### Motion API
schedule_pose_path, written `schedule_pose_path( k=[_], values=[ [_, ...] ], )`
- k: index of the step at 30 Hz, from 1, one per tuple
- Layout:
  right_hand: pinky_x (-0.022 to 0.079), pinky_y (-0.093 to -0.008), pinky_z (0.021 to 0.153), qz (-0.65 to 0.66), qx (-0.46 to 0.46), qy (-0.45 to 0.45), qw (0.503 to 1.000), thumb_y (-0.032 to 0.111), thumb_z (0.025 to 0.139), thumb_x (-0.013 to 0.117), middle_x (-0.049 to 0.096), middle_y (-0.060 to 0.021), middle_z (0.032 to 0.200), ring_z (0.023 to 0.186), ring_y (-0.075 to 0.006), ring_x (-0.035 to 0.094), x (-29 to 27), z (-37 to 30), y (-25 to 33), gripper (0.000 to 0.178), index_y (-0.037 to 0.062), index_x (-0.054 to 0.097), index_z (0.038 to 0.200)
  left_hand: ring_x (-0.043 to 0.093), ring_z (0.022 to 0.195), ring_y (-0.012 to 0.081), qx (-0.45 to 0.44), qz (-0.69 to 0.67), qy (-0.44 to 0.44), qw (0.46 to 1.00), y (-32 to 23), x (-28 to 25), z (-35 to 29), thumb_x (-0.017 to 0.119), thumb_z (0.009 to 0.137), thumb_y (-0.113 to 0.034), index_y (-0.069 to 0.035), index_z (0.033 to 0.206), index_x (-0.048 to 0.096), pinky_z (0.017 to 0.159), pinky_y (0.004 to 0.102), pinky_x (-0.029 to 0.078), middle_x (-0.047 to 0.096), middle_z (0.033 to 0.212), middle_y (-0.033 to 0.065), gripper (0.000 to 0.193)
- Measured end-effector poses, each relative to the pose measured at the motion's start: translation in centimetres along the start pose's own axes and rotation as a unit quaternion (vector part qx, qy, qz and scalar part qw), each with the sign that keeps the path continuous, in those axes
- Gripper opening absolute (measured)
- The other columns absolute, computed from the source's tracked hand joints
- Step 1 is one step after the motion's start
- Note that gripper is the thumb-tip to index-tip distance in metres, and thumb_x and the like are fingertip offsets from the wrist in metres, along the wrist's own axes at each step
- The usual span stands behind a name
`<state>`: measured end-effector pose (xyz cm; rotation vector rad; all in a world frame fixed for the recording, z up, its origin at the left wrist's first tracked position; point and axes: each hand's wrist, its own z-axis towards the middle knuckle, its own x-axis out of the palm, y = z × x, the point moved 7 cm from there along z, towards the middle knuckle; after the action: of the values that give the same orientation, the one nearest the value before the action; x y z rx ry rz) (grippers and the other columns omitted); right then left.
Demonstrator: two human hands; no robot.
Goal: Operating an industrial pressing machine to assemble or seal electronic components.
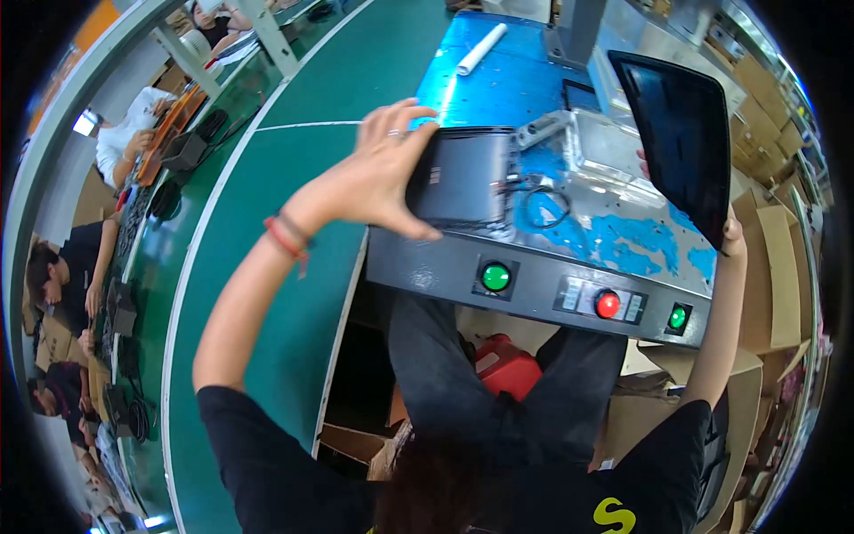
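My right hand (pixel 733 233) grips a black glossy panel (pixel 683 133) with rounded corners and holds it tilted up above the right side of the workbench. Most of that hand is hidden behind the panel, though a bit of fingertip shows at its left edge. My left hand (pixel 378 173) is open, thumb and fingers spread wide around the left end of a flat dark rectangular case (pixel 463 178). Whether the fingers press on the case I cannot tell. A short black cable (pixel 544 206) curls beside the case, near a clear-and-metal fixture (pixel 605 147).
The bench front carries a green button (pixel 495 277), a red button (pixel 608 304) and a second green button (pixel 679 317). A white roll (pixel 482 49) lies on the blue surface behind. Cardboard boxes (pixel 772 267) stand at right. Several people work along a line at left.
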<state>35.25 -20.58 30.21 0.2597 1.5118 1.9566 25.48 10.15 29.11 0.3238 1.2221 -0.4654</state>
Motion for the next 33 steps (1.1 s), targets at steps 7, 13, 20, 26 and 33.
schedule_pose_path(
  k=[7, 13, 20, 26, 33],
  values=[
    [0.026, -0.0364, 0.104, -0.068, 0.082, 0.033, 0.994, 0.05, 0.064, 0.067, 0.04, -0.018, 0.126, 0.121, -0.0268, 0.038, -0.2, -0.5, -1.1, 0.085, 0.0068, 0.025, 0.124, 0.016, 0.131, 0.0415, 0.04, 0.043, 0.151, 0.987, -3.3, 10.5, 5.5, 0.063, 0.052, -0.075, 0.012, 0.124, 0.032, 0.104, 0.0595, 0.009, 0.028, 0.135, 0.0222, 0.117],
    [0.033, -0.0377, 0.098, -0.307, 0.094, 0.074, 0.944, 0.046, 0.062, 0.072, 0.044, -0.0138, 0.117, 0.113, -0.0274, 0.042, 1.7, 1.1, -2.6, 0.076, 0.0038, 0.043, 0.119, 0.015, 0.134, 0.0339, -0.044, -0.263, 0.056, 0.962, 0.4, 4.8, 3.8, 0.076, 0.053, -0.058, -0.01, 0.139, 0.025, 0.108, 0.046, 0.013, 0.019, 0.144, 0.0159, 0.111],
    [0.035, -0.0463, 0.096, -0.448, 0.078, 0.12, 0.882, 0.056, 0.057, 0.071, 0.039, -0.0194, 0.124, 0.116, -0.0351, 0.038, 8.3, 5.4, -7.5, 0.092, 0.0074, 0.042, 0.129, 0.019, 0.132, 0.0358, -0.033, -0.117, 0.192, 0.974, -1.2, 6.7, 2.5, 0.075, 0.056, -0.057, 0.001, 0.137, 0.021, 0.108, 0.0463, 0.016, 0.026, 0.139, 0.021, 0.113],
    [0.038, -0.0439, 0.092, -0.505, 0.048, 0.12, 0.854, 0.06, 0.058, 0.068, 0.041, -0.0223, 0.12, 0.111, -0.0348, 0.04, 9.6, 5.8, -8.2, 0.094, 0.0022, 0.043, 0.128, 0.026, 0.127, 0.0374, -0.013, -0.023, 0.177, 0.984, -0.6, 8.4, 2.4, 0.074, 0.053, -0.061, 0.001, 0.136, 0.023, 0.108, 0.0466, 0.012, 0.031, 0.133, 0.0212, 0.115],
    [0.038, -0.0472, 0.093, -0.516, 0.093, 0.147, 0.839, 0.059, 0.057, 0.071, 0.038, -0.0213, 0.122, 0.115, -0.0363, 0.04, 10.1, 5.3, -8.4, 0.096, 0.0063, 0.04, 0.131, 0.029, 0.126, 0.0349, -0.009, -0.023, 0.171, 0.985, -1.1, 8.6, 2.8, 0.076, 0.048, -0.06, 0.001, 0.134, 0.025, 0.106, 0.0545, 0.007, 0.034, 0.13, 0.02, 0.117]
  ],
)
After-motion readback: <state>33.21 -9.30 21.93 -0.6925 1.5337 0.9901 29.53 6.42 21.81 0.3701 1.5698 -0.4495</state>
